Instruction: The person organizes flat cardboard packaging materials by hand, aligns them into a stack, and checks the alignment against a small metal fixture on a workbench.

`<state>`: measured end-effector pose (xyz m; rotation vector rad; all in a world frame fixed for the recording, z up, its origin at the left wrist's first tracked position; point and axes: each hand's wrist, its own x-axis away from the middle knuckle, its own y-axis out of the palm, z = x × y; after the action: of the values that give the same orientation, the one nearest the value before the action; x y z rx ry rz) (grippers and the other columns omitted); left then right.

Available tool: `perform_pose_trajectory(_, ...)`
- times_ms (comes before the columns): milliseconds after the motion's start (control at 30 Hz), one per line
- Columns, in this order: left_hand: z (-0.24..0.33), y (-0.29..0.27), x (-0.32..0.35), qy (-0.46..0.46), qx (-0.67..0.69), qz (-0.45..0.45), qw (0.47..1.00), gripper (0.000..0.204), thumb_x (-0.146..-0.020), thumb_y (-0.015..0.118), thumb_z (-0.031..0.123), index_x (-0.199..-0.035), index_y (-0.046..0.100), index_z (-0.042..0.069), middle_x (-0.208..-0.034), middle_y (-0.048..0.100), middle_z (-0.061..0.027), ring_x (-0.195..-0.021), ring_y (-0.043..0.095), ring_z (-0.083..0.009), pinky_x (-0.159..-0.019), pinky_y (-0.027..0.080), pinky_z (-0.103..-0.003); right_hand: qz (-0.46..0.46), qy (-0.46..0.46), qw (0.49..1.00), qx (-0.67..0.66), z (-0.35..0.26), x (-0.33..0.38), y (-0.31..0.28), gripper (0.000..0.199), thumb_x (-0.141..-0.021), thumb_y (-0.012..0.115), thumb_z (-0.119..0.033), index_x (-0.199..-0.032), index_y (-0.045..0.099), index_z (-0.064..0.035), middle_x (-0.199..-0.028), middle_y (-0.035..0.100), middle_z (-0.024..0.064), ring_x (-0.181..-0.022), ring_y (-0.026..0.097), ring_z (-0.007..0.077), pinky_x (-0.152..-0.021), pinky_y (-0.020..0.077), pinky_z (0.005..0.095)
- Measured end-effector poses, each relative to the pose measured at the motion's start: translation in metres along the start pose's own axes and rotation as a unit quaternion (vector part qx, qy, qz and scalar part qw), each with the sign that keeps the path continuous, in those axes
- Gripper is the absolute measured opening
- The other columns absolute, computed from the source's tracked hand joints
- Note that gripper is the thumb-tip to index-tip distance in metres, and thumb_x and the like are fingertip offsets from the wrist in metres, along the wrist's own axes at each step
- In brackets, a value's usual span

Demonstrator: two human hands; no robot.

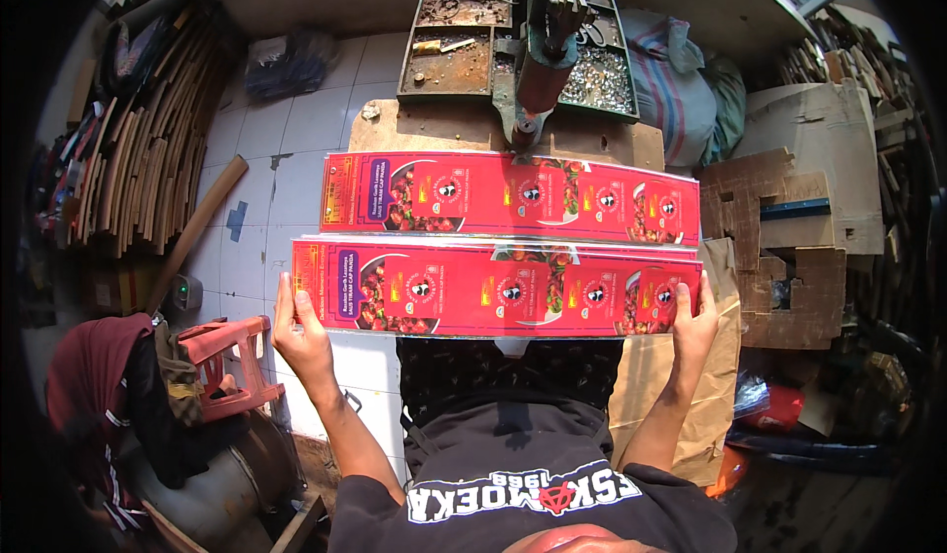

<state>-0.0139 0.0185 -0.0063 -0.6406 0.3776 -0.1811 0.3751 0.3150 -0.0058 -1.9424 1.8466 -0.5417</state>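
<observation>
The long red printed carton sheet (496,288), gripped at its ends by the left hand (299,334) and right hand (693,321) over the lap, could sag mid-span and crease.

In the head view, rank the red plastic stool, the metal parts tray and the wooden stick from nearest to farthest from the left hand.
From the left hand, gripping the left end of the near red printed sheet:
1. Red plastic stool, just left of the hand and slightly lower.
2. Wooden stick, leaning up and to the left.
3. Metal parts tray, far up at the top centre, behind the green press.
</observation>
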Motion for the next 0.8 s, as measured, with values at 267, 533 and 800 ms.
perform_pose_trajectory(267,0.022,-0.019,-0.003,-0.020,0.101,0.022,0.994,0.033,-0.097,0.051,0.008,-0.126,0.058,-0.006,-0.111,0.065,-0.0166,-0.104,0.063,-0.0238,-0.093,0.047,-0.034,0.029,-0.040,0.995,-0.084,0.001,-0.005,-0.030,0.039,-0.096,0.059,-0.009,-0.131,0.052,0.0085,-0.115,0.064,0.0114,-0.099,0.060,0.0136,-0.089,0.0476,0.0270)
perform_pose_trajectory(533,0.064,-0.014,-0.050,-0.044,0.304,-0.205,0.929,0.051,-0.089,0.041,0.007,-0.134,0.044,-0.016,-0.129,0.056,-0.0239,-0.121,0.054,-0.0248,-0.106,0.037,-0.033,0.017,0.000,0.977,-0.210,0.014,-0.032,-0.069,0.047,-0.100,0.056,-0.025,-0.133,0.050,0.0084,-0.113,0.065,0.0109,-0.094,0.061,0.0123,-0.082,0.0507,0.0268)
perform_pose_trajectory(800,0.058,0.003,-0.027,-0.024,0.585,-0.189,0.788,0.106,-0.081,0.047,0.078,-0.152,0.015,0.006,-0.151,0.031,-0.0213,-0.139,0.036,-0.0322,-0.112,0.033,-0.048,-0.188,-0.258,0.667,-0.673,0.027,-0.031,-0.060,0.060,-0.099,0.037,-0.055,-0.086,0.066,-0.0039,-0.087,0.060,0.0074,-0.105,0.052,0.0289,-0.105,0.0320,0.0453)
